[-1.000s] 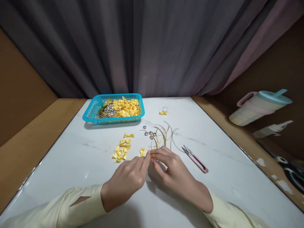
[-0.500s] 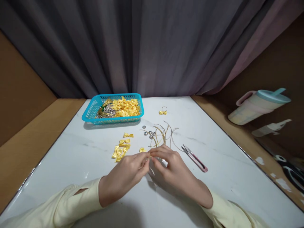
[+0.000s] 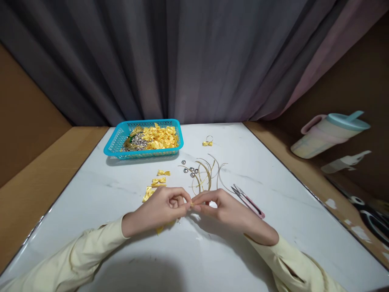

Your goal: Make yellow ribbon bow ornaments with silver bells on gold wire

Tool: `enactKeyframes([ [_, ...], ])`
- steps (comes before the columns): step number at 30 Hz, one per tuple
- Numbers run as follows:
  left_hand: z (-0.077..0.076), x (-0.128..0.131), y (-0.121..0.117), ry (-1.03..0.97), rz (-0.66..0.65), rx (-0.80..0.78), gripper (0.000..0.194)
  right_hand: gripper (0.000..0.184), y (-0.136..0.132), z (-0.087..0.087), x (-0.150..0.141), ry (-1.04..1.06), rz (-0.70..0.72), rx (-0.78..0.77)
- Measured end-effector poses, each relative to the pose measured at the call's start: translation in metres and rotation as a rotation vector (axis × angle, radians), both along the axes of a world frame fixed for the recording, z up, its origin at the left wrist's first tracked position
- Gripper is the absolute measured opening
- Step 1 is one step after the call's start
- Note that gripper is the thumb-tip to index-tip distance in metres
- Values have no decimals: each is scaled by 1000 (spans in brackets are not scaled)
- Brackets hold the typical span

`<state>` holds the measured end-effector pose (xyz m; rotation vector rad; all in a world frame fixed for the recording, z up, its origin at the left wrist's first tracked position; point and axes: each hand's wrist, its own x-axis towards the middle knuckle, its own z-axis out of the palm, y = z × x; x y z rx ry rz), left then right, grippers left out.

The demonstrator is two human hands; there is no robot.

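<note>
Both the left hand (image 3: pixel 158 211) and the right hand (image 3: pixel 226 209) are pinching, fingers closed tight, a small yellow satin ribbon bow (image 3: pixel 191 204) just above the white marble surface (image 3: pixel 212 259), near its middle. The bow is mostly hidden, so its long axis is seeming to run left-right between the fingertips, though I cannot tell surely. It is likely slipping free if either pinch is loosening, or catching the thin gold wire loops (image 3: pixel 206 174) just beyond.

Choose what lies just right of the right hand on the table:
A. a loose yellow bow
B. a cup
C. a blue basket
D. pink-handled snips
D: the snips lie on the table beside the right hand; the basket sits far left.
</note>
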<state>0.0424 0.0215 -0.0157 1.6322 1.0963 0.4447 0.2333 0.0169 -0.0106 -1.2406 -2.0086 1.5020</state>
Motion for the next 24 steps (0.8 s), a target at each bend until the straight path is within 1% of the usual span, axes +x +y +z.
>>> enactKeyframes([
  [3,-1,-2,3,-49,-9,-111,16,23,0,0,0,-17,19,-27],
  [7,3,-3,5,-117,-52,-258,20,23,1,0,1,-5,23,-17],
  [12,3,-1,6,-229,-83,-402,17,23,1,0,0,23,50,-29],
  [15,0,-1,7,-291,-59,-488,16,21,1,0,-1,2,45,-5],
  [17,-1,-2,7,-320,-16,-524,15,17,0,-1,-1,-34,3,54],
  [21,-1,-3,8,-354,35,-545,14,3,-3,-2,1,-49,-137,307],
  [24,1,-3,8,-344,59,-547,15,6,-6,-4,1,10,-145,433],
])
